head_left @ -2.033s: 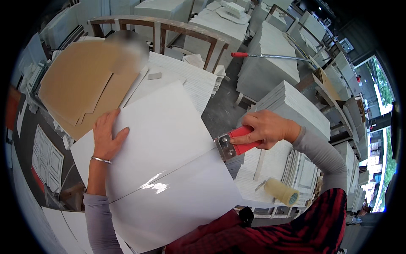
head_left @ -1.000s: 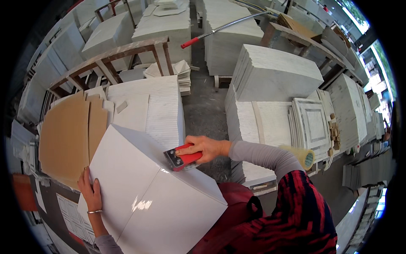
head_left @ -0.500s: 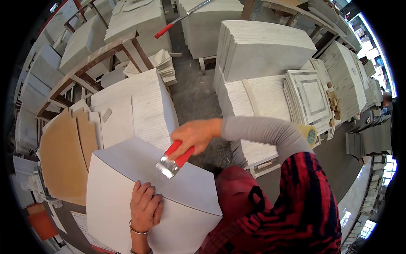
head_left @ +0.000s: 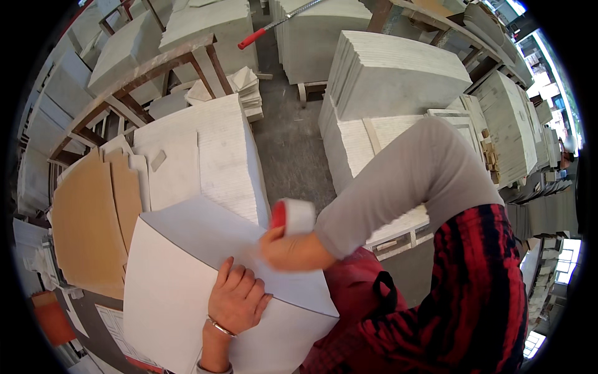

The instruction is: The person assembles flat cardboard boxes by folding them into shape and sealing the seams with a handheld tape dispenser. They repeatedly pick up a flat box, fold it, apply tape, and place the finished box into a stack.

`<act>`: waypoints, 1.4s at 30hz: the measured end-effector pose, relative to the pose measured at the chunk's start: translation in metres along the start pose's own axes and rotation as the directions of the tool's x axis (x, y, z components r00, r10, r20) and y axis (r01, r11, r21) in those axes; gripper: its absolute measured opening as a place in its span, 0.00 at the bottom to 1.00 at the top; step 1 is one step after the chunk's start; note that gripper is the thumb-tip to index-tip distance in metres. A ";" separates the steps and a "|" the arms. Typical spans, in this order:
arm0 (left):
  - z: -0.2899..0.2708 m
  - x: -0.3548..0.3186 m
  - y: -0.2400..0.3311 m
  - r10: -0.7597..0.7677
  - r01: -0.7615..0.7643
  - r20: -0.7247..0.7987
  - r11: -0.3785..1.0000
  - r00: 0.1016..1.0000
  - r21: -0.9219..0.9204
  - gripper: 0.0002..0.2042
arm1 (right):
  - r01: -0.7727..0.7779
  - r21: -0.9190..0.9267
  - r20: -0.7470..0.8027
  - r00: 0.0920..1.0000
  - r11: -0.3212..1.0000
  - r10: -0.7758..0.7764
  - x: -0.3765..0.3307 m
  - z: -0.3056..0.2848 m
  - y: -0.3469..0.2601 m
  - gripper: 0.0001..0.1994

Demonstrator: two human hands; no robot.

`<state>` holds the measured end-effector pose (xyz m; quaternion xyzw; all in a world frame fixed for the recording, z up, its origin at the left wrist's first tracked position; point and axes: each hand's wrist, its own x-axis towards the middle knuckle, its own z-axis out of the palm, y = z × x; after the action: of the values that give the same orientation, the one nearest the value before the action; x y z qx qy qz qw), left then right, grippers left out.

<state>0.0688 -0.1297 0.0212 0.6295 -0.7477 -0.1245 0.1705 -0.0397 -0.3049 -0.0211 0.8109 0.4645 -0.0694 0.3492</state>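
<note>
A large white box-shaped block (head_left: 165,280) stands before me, its upper face shaded grey and a dark line running along the edge between its faces. My left hand (head_left: 238,296), with a metal bracelet at the wrist, lies on that edge, fingers stretched over it and holding nothing. Above the upper face, my right hand (head_left: 289,251) is blurred by motion and closed around a red-and-white tape dispenser (head_left: 296,216). The dispenser's roll side faces up and its toothed blade is hidden. Fingertips of the right hand are close to the block; whether they touch it I cannot tell.
Brown cardboard sheets (head_left: 87,230) lean at the left beside a stack of white slabs (head_left: 224,137). More slab stacks (head_left: 398,81) stand at the right across a grey floor aisle (head_left: 289,149). Wooden racks (head_left: 156,68) and a red-handled metal tool (head_left: 252,38) are farther back.
My right hand has moved down and right, turning the tape dispenser so its blade no longer shows. The right elbow has risen. My left hand has shifted right along the block's edge.
</note>
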 end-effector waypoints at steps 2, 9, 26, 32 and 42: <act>0.001 -0.001 0.000 0.004 -0.004 0.002 1.000 1.000 0.006 0.11 | -0.015 0.530 0.166 0.982 0.848 -0.086 -0.018 0.049 -0.022 0.07; 0.001 0.022 0.017 -0.203 0.199 0.123 0.979 0.971 0.046 0.13 | -0.512 0.827 0.459 0.378 -0.232 0.804 -0.010 0.140 0.041 0.23; -0.011 -0.152 -0.002 -0.773 0.894 -0.453 0.346 0.443 0.284 0.28 | -0.142 0.918 0.366 -0.061 -0.371 0.929 0.104 0.128 0.084 0.27; 0.025 -0.283 0.042 -0.776 0.996 -0.630 -0.045 0.016 0.081 0.29 | 0.286 0.933 0.165 0.206 -0.220 0.965 0.084 -0.013 0.025 0.26; 0.124 -0.429 0.051 -0.979 -0.121 -0.066 0.091 -0.194 -0.989 0.26 | 0.187 0.880 0.367 0.313 -0.436 0.876 0.131 0.069 -0.038 0.22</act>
<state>0.0360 0.2981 -0.1135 0.6378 0.1424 -0.1080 0.7492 0.0176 -0.2435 -0.1495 0.7942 -0.1113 0.1004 -0.5888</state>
